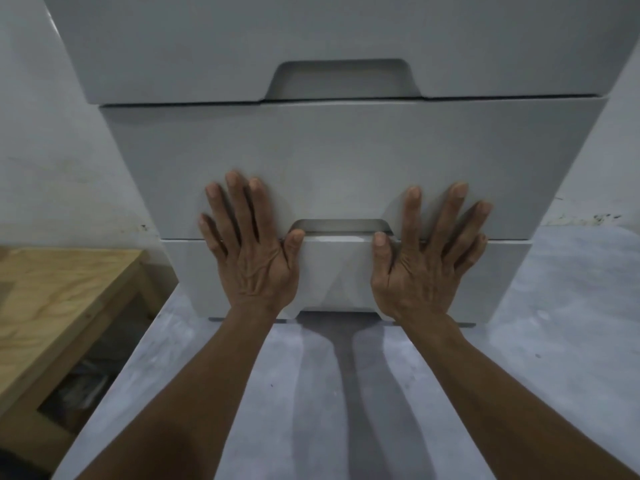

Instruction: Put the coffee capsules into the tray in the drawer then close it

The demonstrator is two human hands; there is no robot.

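Observation:
A white chest of drawers fills the view. Its bottom drawer (341, 275) is pushed in, the front nearly flush with the middle drawer (346, 157) above. My left hand (251, 247) lies flat on the fronts, fingers spread, left of the handle cut-out (341, 225). My right hand (427, 252) lies flat in the same way on the right side of the cut-out. Both palms rest on the bottom drawer front and the fingertips reach onto the middle drawer. Neither hand holds anything. No coffee capsules and no tray are in view.
The top drawer (341, 46) with its own handle recess is shut above. A light wooden table (59, 299) stands at the left, dark items under it. Grey concrete floor (554, 323) spreads in front and to the right. A white wall (41, 133) is behind.

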